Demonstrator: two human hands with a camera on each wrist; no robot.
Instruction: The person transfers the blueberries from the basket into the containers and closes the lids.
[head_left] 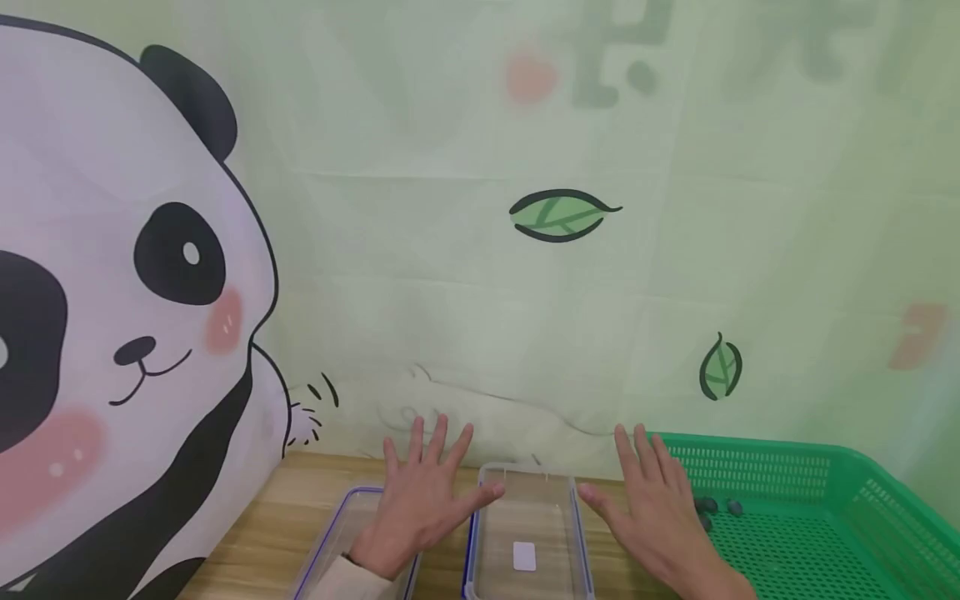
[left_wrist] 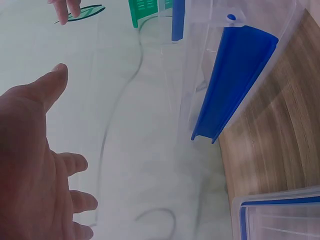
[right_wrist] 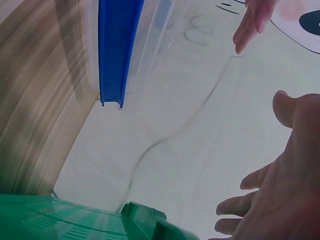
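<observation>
My left hand [head_left: 422,504] is held up with its fingers spread, holding nothing. In the head view it overlaps the edge of a clear plastic box with a blue rim [head_left: 318,560]. My right hand [head_left: 651,518] is also raised, its fingers straight and its grip bare. Between the two hands stands a clear lidded box [head_left: 528,518] with a white label [head_left: 524,556] on it. A blue side clip [left_wrist: 235,82] of a clear box shows in the left wrist view. Several small dark round things [head_left: 734,507] lie in the green basket [head_left: 843,487], beside my right hand.
The wooden tabletop [head_left: 258,533] runs up to a pale green cloth backdrop [head_left: 420,275]. A large panda [head_left: 97,208] is printed on the backdrop's left, with leaves [head_left: 558,216] in the middle. The green basket takes up the table's right side.
</observation>
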